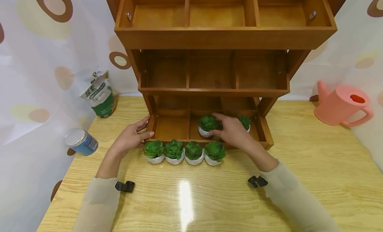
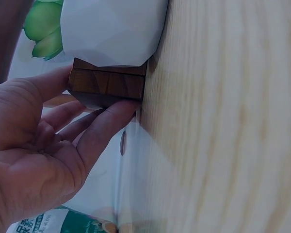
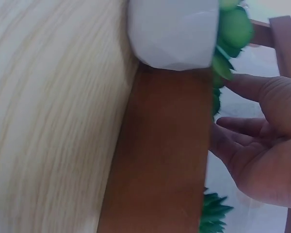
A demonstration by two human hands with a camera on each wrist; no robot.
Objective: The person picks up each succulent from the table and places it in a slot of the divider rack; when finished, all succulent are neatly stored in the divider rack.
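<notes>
A wooden three-tier shelf [image 1: 224,39] stands at the back of the table. My right hand [image 1: 234,131] holds a small potted succulent [image 1: 208,124] in the middle compartment of the lowest tier, thumb on the near side and fingers behind. In the right wrist view the tier's front board [image 3: 160,145] hides most of that pot. With thumb and fingers, my left hand [image 1: 131,136] grips the lowest tier's left end, and the left wrist view shows its dark wooden corner [image 2: 106,87] between them. Another succulent [image 1: 245,122] with spiky leaves sits in the right compartment, partly behind my right hand.
Several succulents in white faceted pots [image 1: 174,155] line up along the shelf's front. On the left are a blue tin [image 1: 82,142] and a green-and-white pouch [image 1: 101,97]. A pink watering can [image 1: 342,105] stands at the right. Patterned cloth [image 1: 36,92] hangs behind.
</notes>
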